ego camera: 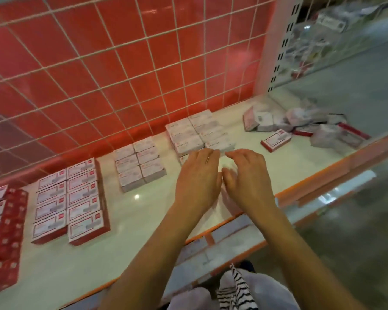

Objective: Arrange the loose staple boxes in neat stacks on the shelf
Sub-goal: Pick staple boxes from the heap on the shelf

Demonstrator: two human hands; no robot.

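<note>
Both hands hover at the front of the white cardboard staple-box stack (199, 133) on the pale glossy shelf (76, 265), probably squaring its front row. The left hand (197, 173) and right hand (249, 175) arch their fingers (211, 153) downward, close together; blur hides whether they hold a box. The loose heap of red-and-white boxes (311, 128) lies unsorted at right. Labels on the red-sided boxes (70, 198) farther left carry a small red logo square; their writing is unreadable.

White staple boxes (201, 133) in neat stacks, loose boxes (276, 140) scattered right
</note>
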